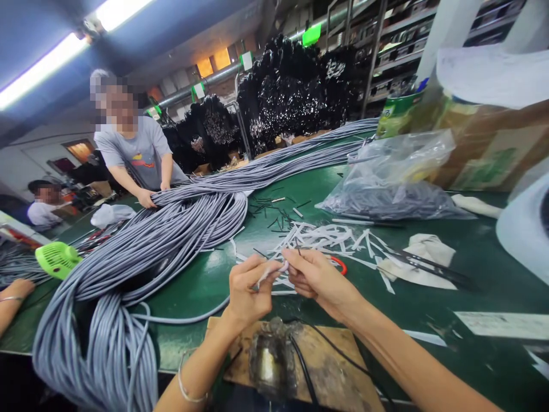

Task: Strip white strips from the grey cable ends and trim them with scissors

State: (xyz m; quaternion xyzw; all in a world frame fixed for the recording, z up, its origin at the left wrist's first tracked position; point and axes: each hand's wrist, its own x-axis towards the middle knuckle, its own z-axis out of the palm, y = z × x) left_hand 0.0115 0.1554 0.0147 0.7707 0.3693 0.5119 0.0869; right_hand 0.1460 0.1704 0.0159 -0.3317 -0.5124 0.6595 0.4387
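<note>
My left hand (253, 283) is closed round the end of a grey cable (184, 321), which runs back to the large grey cable bundle (184, 229) on the left. A pale tip pokes out between my hands. My right hand (311, 280) meets it with thumb and fingers pinched together; what lies inside that pinch is too small to make out. Just behind both hands is a pile of white strips (330, 234) with a red ring-shaped handle (339, 265) among them. Below the hands, a metal pot-like device (273, 360) stands on a wooden board (330, 355).
Black-bladed scissors or tweezers (433, 268) rest by a white cloth (422, 257) at right. Behind are a clear plastic bag (386, 183) of grey pieces and a cardboard box (493, 143). A co-worker (141, 143) grips the bundle; a green fan (58, 259) is at left.
</note>
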